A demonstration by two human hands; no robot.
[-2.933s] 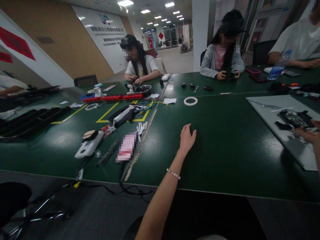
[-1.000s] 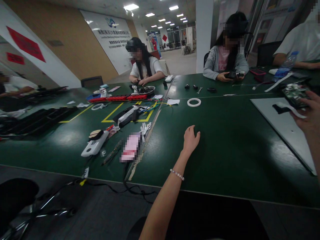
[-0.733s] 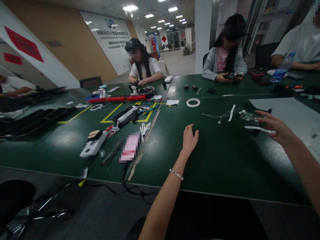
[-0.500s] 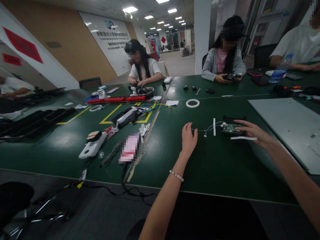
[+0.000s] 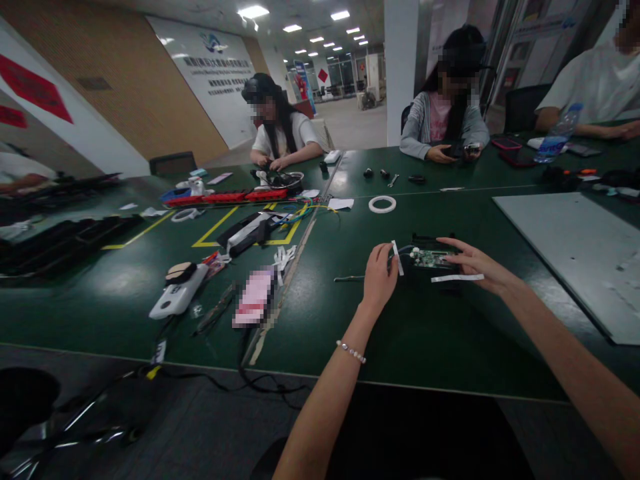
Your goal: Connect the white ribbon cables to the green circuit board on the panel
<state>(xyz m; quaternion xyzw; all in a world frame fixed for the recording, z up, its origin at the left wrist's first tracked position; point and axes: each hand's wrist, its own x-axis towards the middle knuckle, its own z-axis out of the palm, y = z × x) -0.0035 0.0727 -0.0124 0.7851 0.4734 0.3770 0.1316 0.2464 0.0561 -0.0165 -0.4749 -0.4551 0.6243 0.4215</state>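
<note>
My left hand has its thumb and fingers closed at a short white tape strip, which stands tilted at the fingertips. A thin cable passes behind this hand, its loose end lying out to the left; on the other side it runs to a green circuit board. The board sits in a black frame. My right hand grips the board's right end, fingers over the top and thumb at the near side. A second white strip lies along the near edge, by the right thumb.
A white tape roll lies beyond my hands. To the right is a large grey panel. On the left lie a phone, a white device and a black-and-silver part. Several people sit around the green table.
The board has shifted left with my right hand, closer to my left hand. The upright tape strip now meets the left fingertips and tilts. The cable's end now trails left of that hand.
</note>
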